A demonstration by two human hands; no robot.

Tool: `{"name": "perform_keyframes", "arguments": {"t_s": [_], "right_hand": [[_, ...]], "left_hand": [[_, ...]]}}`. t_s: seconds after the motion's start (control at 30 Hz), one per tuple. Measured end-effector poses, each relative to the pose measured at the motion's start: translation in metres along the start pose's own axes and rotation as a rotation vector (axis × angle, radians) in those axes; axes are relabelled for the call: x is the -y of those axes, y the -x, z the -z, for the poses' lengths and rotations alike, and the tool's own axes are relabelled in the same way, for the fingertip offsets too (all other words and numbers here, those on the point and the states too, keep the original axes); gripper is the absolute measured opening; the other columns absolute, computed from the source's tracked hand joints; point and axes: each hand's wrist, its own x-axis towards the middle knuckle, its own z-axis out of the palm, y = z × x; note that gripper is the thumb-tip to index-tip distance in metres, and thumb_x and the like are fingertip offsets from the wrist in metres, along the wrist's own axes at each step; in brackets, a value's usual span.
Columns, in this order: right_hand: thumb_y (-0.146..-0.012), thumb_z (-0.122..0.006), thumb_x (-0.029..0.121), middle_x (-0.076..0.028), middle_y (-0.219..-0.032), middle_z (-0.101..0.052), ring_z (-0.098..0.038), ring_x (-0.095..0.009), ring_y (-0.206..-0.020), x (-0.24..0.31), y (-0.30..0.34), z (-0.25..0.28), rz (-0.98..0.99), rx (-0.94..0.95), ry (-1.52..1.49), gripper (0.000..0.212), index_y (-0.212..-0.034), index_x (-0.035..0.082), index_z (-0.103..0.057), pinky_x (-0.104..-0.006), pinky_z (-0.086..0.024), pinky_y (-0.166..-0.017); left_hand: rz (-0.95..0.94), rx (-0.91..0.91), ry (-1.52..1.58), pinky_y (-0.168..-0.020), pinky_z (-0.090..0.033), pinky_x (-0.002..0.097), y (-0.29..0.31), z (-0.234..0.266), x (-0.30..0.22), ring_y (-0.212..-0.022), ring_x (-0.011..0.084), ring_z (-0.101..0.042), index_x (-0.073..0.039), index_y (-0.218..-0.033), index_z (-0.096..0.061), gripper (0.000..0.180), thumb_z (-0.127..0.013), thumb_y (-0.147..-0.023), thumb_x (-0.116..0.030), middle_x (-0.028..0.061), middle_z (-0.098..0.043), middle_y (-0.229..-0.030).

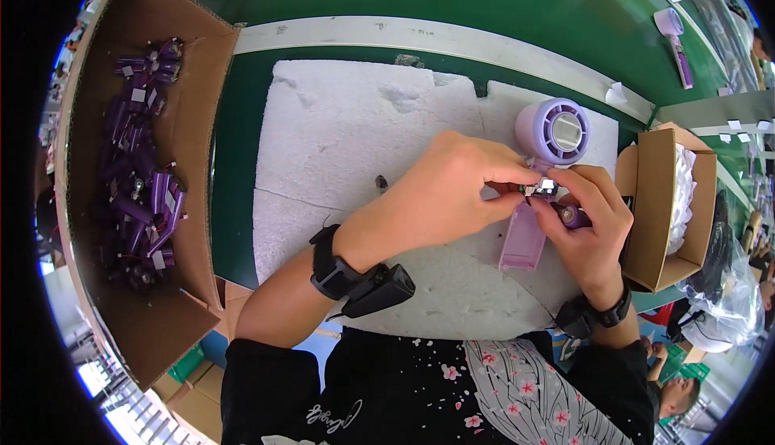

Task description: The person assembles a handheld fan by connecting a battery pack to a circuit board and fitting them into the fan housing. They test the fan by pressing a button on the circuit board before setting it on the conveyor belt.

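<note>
Carton of purple cylinders, smaller box of white pieces, left hand and right hand, grip pinching electronic part

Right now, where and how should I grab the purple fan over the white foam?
I'd hold the purple fan by its round head's outer wall, from the far side: that curve is uncovered there, while a small silvery part crowds the near side.

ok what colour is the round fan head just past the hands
The fan head is pale purple, around a silvery centre; it shows best in the head view.
</note>
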Motion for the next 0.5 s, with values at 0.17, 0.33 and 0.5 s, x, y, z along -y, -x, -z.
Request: {"name": "perform_keyframes", "arguments": {"t_s": [0.17, 0.33, 0.5], "right_hand": [[-0.068, -0.082, 0.002, -0.010, -0.096, -0.066, -0.067, -0.021, -0.074, -0.0002, -0.0023, -0.0004, -0.004, -0.012, 0.014, 0.038, -0.104, 0.004, -0.071, -0.0291, -0.055, -0.063], [-0.067, -0.084, 0.005, -0.009, -0.094, -0.066, -0.068, -0.021, -0.071, 0.0015, -0.0057, -0.0030, 0.008, -0.030, 0.031, 0.038, -0.103, 0.007, -0.073, -0.0293, -0.055, -0.060], [-0.066, -0.084, 0.005, -0.009, -0.092, -0.066, -0.067, -0.018, -0.067, 0.0047, -0.0070, -0.0040, 0.000, -0.030, 0.047, 0.037, -0.102, 0.007, -0.074, -0.0278, -0.054, -0.057]], "left_hand": [[-0.039, -0.024, -0.069, -0.071, -0.058, 0.0319, -0.0004, -0.0033, -0.0026, -0.082, 0.0264, -0.072, -0.004, -0.099, -0.074, 0.026, -0.075, -0.074, 0.000, 0.0105, -0.073, -0.097], [-0.078, -0.073, -0.148, -0.066, -0.058, 0.0306, 0.0002, -0.0033, -0.0052, -0.077, 0.0253, -0.071, -0.005, -0.098, -0.075, 0.026, -0.075, -0.072, 0.000, 0.0097, -0.072, -0.092], [-0.069, -0.106, -0.151, -0.063, -0.057, 0.0289, 0.0019, -0.0065, -0.0027, -0.073, 0.0230, -0.070, -0.005, -0.097, -0.075, 0.025, -0.074, -0.072, 0.000, 0.0091, -0.071, -0.089]]}}
